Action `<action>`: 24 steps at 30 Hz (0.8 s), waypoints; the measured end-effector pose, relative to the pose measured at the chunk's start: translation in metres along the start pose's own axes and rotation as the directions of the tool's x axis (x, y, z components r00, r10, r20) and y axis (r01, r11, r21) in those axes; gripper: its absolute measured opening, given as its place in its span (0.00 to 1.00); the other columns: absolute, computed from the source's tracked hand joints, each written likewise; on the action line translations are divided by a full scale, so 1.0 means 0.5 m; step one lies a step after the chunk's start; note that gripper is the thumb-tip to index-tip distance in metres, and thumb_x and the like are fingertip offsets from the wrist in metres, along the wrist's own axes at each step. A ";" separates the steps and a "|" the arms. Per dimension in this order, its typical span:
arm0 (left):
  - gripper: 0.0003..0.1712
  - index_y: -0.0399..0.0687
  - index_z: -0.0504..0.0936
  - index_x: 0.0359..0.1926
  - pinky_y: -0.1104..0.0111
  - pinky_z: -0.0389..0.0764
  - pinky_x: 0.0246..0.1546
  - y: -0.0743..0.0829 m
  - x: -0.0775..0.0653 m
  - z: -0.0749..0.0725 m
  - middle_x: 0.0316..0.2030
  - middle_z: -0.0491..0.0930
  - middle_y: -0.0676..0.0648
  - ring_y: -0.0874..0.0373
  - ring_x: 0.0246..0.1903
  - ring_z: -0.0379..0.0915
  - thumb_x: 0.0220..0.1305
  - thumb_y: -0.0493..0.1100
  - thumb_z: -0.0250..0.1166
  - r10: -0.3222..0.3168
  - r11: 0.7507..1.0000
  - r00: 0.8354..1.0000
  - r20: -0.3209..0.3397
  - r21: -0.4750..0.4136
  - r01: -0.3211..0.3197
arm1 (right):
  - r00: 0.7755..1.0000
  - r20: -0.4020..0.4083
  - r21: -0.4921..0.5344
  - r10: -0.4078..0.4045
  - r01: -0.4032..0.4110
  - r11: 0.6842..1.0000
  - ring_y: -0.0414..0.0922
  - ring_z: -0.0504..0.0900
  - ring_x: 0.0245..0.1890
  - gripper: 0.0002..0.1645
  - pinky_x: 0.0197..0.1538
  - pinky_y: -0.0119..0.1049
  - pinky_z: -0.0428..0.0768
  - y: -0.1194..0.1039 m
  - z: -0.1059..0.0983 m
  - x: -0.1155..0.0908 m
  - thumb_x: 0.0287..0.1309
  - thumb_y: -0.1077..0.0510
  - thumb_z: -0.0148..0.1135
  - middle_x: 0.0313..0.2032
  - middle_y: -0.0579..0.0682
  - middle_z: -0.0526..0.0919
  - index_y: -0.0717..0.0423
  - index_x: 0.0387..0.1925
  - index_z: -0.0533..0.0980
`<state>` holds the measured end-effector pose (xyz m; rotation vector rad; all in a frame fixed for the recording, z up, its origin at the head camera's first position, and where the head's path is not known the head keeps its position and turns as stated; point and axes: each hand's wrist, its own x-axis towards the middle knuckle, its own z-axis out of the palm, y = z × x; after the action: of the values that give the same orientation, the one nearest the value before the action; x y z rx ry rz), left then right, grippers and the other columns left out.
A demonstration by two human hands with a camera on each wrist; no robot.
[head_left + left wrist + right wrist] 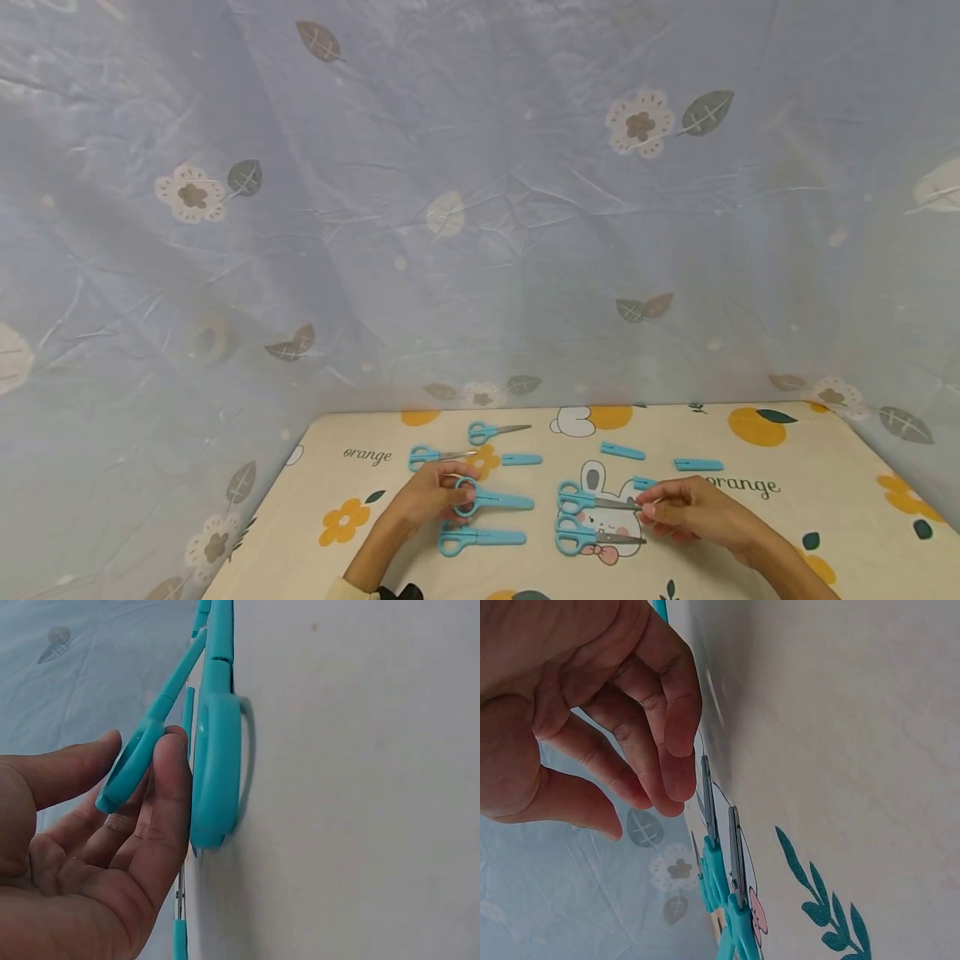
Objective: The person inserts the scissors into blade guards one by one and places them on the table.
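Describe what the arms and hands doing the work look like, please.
They are a person's, not a machine's: the left hand and right hand are ungloved. A pale cream sleeve shows low on the left arm, with a small black item beside it, too cut off to identify. The right forearm is bare as far as the picture shows.
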<state>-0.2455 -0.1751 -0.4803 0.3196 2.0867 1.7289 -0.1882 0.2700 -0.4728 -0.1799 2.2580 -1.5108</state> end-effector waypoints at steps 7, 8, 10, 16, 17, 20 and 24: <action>0.20 0.28 0.80 0.62 0.64 0.93 0.35 0.006 -0.001 0.000 0.35 0.86 0.46 0.58 0.34 0.84 0.73 0.31 0.67 0.000 0.999 1.000 -0.001 0.050 0.000 | 1.000 -0.004 -0.001 0.007 -0.007 1.000 0.46 0.86 0.43 0.26 0.42 0.38 0.86 -0.002 -0.003 -0.003 0.77 0.51 0.64 0.48 0.52 0.92 0.70 0.62 0.79; 0.20 0.29 0.80 0.62 0.64 0.93 0.35 0.008 -0.002 0.001 0.35 0.85 0.46 0.57 0.34 0.84 0.72 0.31 0.67 -0.001 0.998 1.000 -0.005 0.059 0.001 | 1.000 -0.002 0.000 0.007 -0.007 1.000 0.46 0.86 0.43 0.26 0.41 0.38 0.86 -0.002 -0.003 -0.003 0.77 0.51 0.64 0.48 0.52 0.92 0.70 0.62 0.79; 0.19 0.29 0.81 0.61 0.63 0.93 0.36 0.010 -0.002 0.002 0.36 0.85 0.45 0.57 0.34 0.84 0.72 0.31 0.67 0.005 0.997 1.000 -0.012 0.083 -0.004 | 1.000 -0.002 -0.003 0.008 -0.008 1.000 0.46 0.86 0.43 0.26 0.41 0.38 0.86 -0.002 -0.004 -0.003 0.77 0.51 0.64 0.47 0.52 0.92 0.69 0.62 0.80; 0.20 0.28 0.80 0.62 0.58 0.94 0.38 0.015 0.004 0.007 0.43 0.86 0.38 0.56 0.35 0.84 0.71 0.30 0.67 0.048 0.990 0.999 -0.013 0.132 -0.045 | 1.000 -0.008 -0.017 0.014 -0.014 1.000 0.46 0.85 0.43 0.26 0.42 0.39 0.86 -0.003 -0.006 -0.004 0.77 0.49 0.64 0.47 0.52 0.91 0.68 0.62 0.80; 0.20 0.28 0.80 0.62 0.58 0.94 0.38 0.015 0.007 0.008 0.44 0.86 0.36 0.56 0.35 0.84 0.71 0.29 0.67 0.053 0.990 0.998 -0.014 0.132 -0.051 | 1.000 -0.009 -0.016 0.014 -0.014 1.000 0.46 0.85 0.43 0.26 0.42 0.39 0.86 -0.003 -0.006 -0.004 0.77 0.50 0.64 0.47 0.52 0.91 0.68 0.62 0.80; 0.20 0.28 0.81 0.62 0.58 0.94 0.38 0.014 0.015 0.010 0.45 0.85 0.35 0.57 0.34 0.83 0.71 0.29 0.66 0.053 0.991 0.998 -0.025 0.120 -0.049 | 1.000 -0.011 -0.010 0.014 -0.014 1.000 0.46 0.85 0.43 0.26 0.42 0.39 0.87 -0.003 -0.007 -0.004 0.77 0.51 0.64 0.47 0.52 0.92 0.69 0.62 0.80; 0.19 0.29 0.82 0.60 0.60 0.93 0.36 0.010 0.023 0.010 0.44 0.86 0.38 0.58 0.34 0.83 0.71 0.28 0.67 0.053 0.989 0.997 -0.048 0.140 -0.045 | 0.999 -0.020 -0.009 0.028 -0.029 1.000 0.46 0.85 0.43 0.26 0.42 0.40 0.87 -0.004 -0.008 -0.005 0.76 0.51 0.65 0.47 0.52 0.92 0.68 0.62 0.80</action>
<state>-0.2538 -0.1650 -0.4777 0.3737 2.2599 1.6388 -0.1878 0.2733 -0.4690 -0.1357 2.2736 -1.4940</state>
